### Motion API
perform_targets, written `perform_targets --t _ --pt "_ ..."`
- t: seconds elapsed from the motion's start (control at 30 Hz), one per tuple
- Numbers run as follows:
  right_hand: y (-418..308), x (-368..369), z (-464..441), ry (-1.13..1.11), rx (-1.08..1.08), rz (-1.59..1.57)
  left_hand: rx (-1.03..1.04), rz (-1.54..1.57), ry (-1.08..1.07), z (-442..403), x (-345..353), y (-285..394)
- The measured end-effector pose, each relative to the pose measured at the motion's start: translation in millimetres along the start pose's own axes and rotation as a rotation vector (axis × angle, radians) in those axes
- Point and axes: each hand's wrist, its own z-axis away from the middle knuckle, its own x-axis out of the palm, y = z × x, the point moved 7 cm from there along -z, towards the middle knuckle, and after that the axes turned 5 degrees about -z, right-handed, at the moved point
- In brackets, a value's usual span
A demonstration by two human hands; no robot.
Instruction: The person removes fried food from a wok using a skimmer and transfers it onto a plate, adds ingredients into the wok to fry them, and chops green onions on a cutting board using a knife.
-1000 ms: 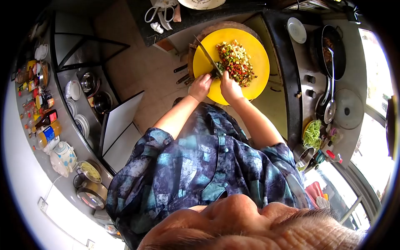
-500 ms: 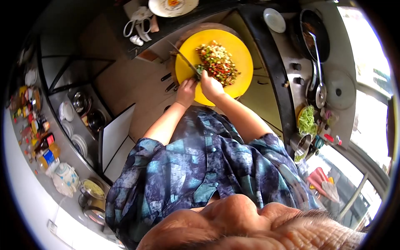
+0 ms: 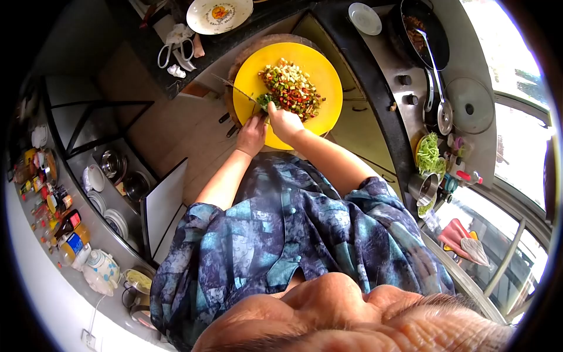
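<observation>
My right hand point(image 3: 285, 124) is closed round the handle end of a knife point(image 3: 241, 94). Its blade points up and left, past the rim of a round yellow cutting board point(image 3: 328, 105). Beside it my left hand point(image 3: 252, 136) rests at the board's near left edge with fingers bent together; what they hold is hidden. Chopped dark green leaves point(image 3: 267, 101) lie by the blade and my right thumb. A heap of finely diced red, green and pale vegetables point(image 3: 292, 88) covers the board's middle.
A plate point(image 3: 220, 14) and white-handled scissors point(image 3: 176, 53) lie on the dark counter ahead. To the right, a wok point(image 3: 417, 35), a ladle point(image 3: 446, 114), a glass lid point(image 3: 469, 110) and green vegetables point(image 3: 429, 154) sit along the stove. Bottles point(image 3: 73, 243) line the left shelf.
The view has shifted, so the board appears further left. More chopped green leaves show beside the blade, and the blade lies flatter across the board's left side. Both hands stay close together.
</observation>
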Motion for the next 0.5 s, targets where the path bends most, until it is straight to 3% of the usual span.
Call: perform_targets --t 0.1,0.3,0.43,0.5 --pt "1 -20 -7 -0.07 0.04 0.023 0.077 -0.05 0.074 -4 -9 17" --pt "13 -26 46 -0.178 0.15 -0.009 -0.064 0.047 0.007 -2 7 11" --pt "24 -2 55 -0.091 0.145 -0.001 -0.091 0.044 -0.086 5 16 6" --pt "21 4 36 -0.049 0.115 -0.016 -0.076 0.023 -0.008 5 14 5"
